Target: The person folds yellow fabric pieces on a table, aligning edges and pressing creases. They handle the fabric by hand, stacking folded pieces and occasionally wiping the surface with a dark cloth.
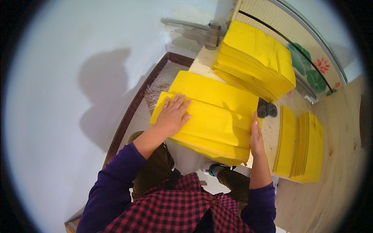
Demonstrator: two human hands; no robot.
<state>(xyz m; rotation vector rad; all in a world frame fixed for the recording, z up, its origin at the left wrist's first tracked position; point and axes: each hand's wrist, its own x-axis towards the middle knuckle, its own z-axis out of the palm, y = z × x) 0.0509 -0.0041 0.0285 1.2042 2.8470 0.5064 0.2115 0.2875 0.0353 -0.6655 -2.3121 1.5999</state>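
A yellow felt-like sheet (pixel 217 118), with fold lines running across it, lies in front of me on further yellow material. Flat on its left part rests my left hand (pixel 172 117), the fingers stretched and slightly spread. My right hand (pixel 256 136) stands on edge against the sheet's right side, fingers straight and pointing away from me. Neither hand is closed round anything. The near edge of the yellow material hangs over the table's front edge, above my legs.
Behind lies a tall pile of yellow sheets (pixel 256 52), beside a glass jar (pixel 213 35). More folded yellow stacks (pixel 309 149) lie at the right on the wooden table (pixel 291 198). A dark grey cloth-like bundle (pixel 267 108) sits between them. A white wall (pixel 58 97) borders the left.
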